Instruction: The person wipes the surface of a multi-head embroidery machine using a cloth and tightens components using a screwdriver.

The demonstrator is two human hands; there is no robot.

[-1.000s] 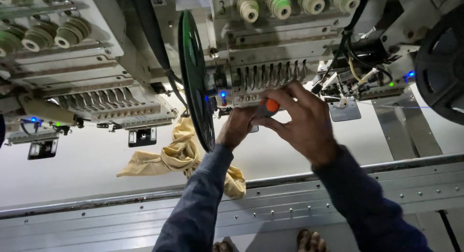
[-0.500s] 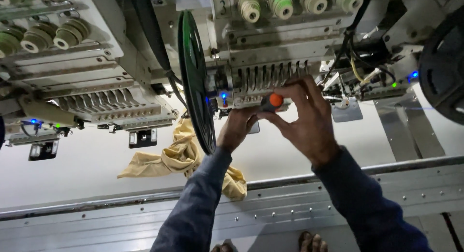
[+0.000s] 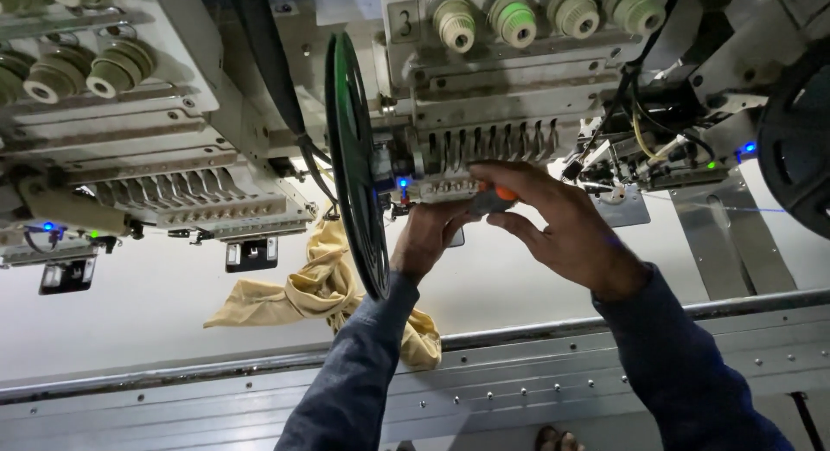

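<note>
The right hand pinches an orange-handled tool between thumb and fingertips, directly beneath the needle row of the machine head. The left hand is curled just left of the tool, under the head; what it grips cannot be told. A yellow cloth lies to the left, behind the black wheel.

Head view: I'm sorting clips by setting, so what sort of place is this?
Probably an embroidery workshop: a multi-head embroidery machine with thread tension knobs, a white fabric bed, and both hands, left and right, working at its needle bar.
</note>
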